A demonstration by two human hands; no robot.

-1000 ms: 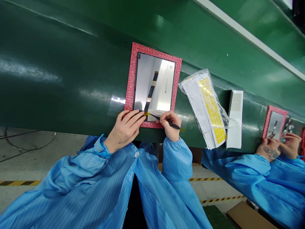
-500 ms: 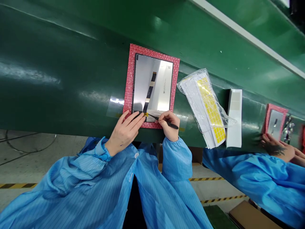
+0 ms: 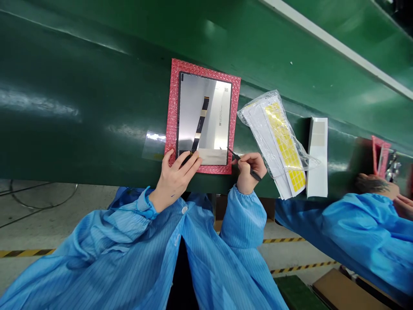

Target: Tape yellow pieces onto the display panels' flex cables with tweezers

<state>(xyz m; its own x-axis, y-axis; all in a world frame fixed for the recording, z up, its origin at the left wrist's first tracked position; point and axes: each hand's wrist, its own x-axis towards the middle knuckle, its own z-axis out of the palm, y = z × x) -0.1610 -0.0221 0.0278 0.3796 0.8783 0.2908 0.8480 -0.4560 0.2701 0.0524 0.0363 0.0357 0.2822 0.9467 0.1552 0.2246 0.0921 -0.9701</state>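
Screen panel (image 3: 214, 112) with dark ribbon cable (image 3: 199, 126), on pink bubble wrap (image 3: 235, 116) on a green surface (image 3: 112, 99), left hand (image 3: 177, 176) loosely spread across the panel's lower left edge, right hand (image 3: 248, 179) gripping black tweezers (image 3: 255, 175) near its lower right edge, yellow stickers (image 3: 284, 146) farther right.

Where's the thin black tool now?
In the head view, the black tool is in the right hand, its tip near the right edge of the silver panel, left of the bagged sheets.

The right hand (image 3: 247, 180) moved its tool (image 3: 255, 175) rightward.
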